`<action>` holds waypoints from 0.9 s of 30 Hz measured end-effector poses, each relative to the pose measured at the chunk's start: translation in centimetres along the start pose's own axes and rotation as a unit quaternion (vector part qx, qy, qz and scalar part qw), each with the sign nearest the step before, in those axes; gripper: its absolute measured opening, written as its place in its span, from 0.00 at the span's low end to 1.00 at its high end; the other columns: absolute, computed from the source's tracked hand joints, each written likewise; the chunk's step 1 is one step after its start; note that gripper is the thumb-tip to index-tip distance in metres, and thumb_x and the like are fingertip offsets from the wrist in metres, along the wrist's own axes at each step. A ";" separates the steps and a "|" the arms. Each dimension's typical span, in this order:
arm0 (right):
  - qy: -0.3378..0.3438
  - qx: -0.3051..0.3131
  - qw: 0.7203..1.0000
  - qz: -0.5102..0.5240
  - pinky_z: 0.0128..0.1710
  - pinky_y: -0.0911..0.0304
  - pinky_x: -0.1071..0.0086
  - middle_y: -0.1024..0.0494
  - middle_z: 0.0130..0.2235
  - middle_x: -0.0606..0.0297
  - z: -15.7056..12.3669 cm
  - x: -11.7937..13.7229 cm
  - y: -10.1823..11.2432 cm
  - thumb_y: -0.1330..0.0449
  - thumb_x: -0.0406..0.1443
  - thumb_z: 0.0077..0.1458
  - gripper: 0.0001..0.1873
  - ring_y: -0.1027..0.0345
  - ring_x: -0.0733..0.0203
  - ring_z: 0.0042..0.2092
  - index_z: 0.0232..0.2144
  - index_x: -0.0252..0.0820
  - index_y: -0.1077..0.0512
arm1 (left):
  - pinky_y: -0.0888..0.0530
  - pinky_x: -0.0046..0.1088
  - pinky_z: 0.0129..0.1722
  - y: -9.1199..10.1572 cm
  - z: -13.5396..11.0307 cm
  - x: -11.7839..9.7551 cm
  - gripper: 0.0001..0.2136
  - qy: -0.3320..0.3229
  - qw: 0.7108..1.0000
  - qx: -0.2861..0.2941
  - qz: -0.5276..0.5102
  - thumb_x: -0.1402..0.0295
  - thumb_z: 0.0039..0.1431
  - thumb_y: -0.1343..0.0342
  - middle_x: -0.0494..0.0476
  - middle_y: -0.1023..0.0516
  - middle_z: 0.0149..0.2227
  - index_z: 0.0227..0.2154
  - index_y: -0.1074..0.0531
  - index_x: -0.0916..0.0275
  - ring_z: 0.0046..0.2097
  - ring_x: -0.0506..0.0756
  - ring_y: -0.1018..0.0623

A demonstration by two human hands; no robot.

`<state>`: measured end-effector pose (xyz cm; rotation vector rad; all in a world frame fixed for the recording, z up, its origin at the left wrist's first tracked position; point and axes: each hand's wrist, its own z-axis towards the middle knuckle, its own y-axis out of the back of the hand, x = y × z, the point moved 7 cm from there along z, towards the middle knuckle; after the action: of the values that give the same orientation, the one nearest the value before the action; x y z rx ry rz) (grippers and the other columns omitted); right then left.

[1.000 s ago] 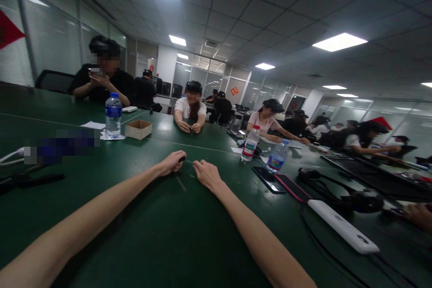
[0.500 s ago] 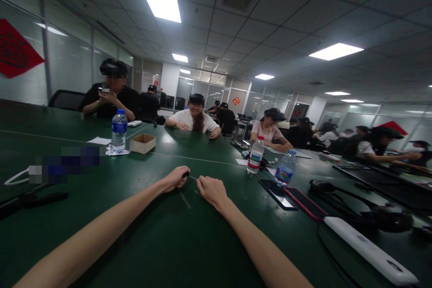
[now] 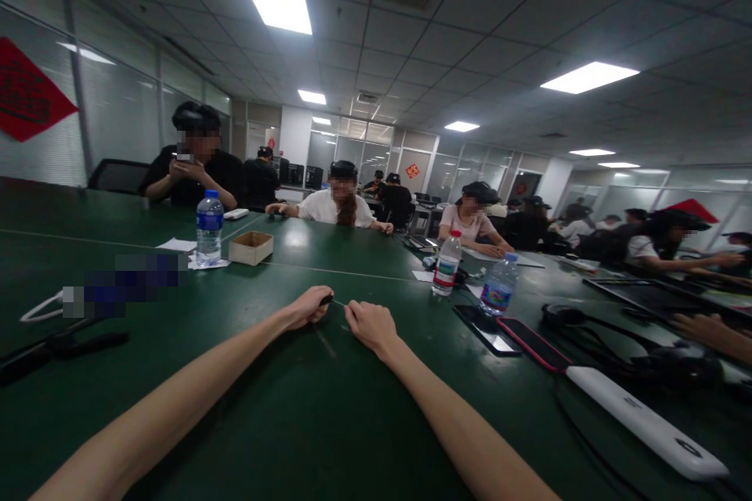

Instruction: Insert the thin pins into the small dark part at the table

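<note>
Both my arms stretch out over a dark green table (image 3: 329,423). My left hand (image 3: 307,307) is closed in a fist around a small black tool (image 3: 326,300) whose thin metal tip points right. My right hand (image 3: 370,325) sits a few centimetres to the right, fingers curled together in a pinch near that tip. What the right fingers hold is too small to make out. Both hands rest on or just above the tabletop.
Two phones (image 3: 510,334) and a long white device (image 3: 643,423) lie to my right with black cables. Water bottles (image 3: 209,228) (image 3: 446,263) and a small cardboard box (image 3: 251,247) stand farther off. Several people sit around the table; another person's hand (image 3: 708,333) reaches in at right.
My hands have stayed close together in nearly the same pose. The camera tilted and shifted slightly. A person opposite spread their arms out on the table, and a hand came in at the right edge.
</note>
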<state>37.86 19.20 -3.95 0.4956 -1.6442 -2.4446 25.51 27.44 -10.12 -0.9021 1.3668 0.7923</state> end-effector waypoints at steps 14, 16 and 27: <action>-0.015 0.011 1.000 0.008 0.34 0.42 0.69 0.24 0.38 0.58 0.3 -0.2 -0.3 0.68 0.48 0.64 0.29 0.30 0.61 0.35 0.40 0.44 0.31 | 0.57 0.20 0.15 -0.2 -0.9 -1.0 0.09 0.007 0.998 0.031 -0.053 0.60 0.52 0.52 0.41 0.52 0.15 0.28 0.41 0.61 0.15 0.44 0.51; -0.013 0.003 1.000 0.005 0.34 0.42 0.69 0.24 0.38 0.58 0.4 -0.2 -0.4 0.69 0.48 0.63 0.29 0.30 0.59 0.35 0.40 0.44 0.31 | 0.57 0.20 0.15 0.0 -0.7 -0.9 0.09 0.009 0.998 0.025 -0.054 0.60 0.52 0.52 0.42 0.52 0.15 0.28 0.41 0.61 0.14 0.44 0.52; -0.009 0.015 1.000 0.018 0.37 0.43 0.67 0.25 0.40 0.56 0.7 -0.3 -1.1 0.69 0.49 0.63 0.31 0.31 0.59 0.36 0.42 0.44 0.30 | 0.55 0.18 0.15 -0.1 -0.8 -0.8 0.13 -0.001 1.000 -0.007 0.029 0.54 0.56 0.54 0.42 0.47 0.16 0.33 0.41 0.60 0.15 0.44 0.47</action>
<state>37.93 20.28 -4.67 0.4448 -1.6835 -2.4107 25.22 26.72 -9.30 -0.8752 1.3917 0.8473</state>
